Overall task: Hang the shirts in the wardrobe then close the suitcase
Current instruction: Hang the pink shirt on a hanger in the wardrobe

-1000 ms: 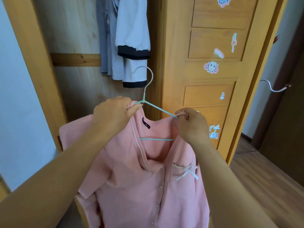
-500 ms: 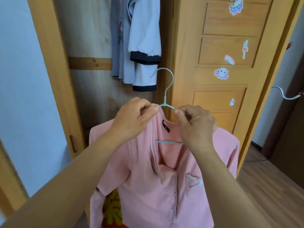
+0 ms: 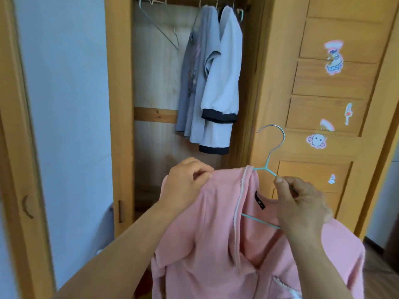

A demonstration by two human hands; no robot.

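The wardrobe (image 3: 155,104) stands open ahead of you, rail free beside the grey shirts (image 3: 207,83). Your pink shirt (image 3: 216,244) sits half on the hanger (image 3: 269,160): left hand (image 3: 183,184) pinches its shoulder, right hand (image 3: 302,203) pinches the wire. Seat both shoulders squarely before lifting.

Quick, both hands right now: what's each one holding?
Left hand: pinching the pink shirt at its shoulder.
Right hand: gripping the teal hanger.

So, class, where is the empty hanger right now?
Head view, upper left: the empty hanger hangs in the wardrobe, left of the grey shirt.
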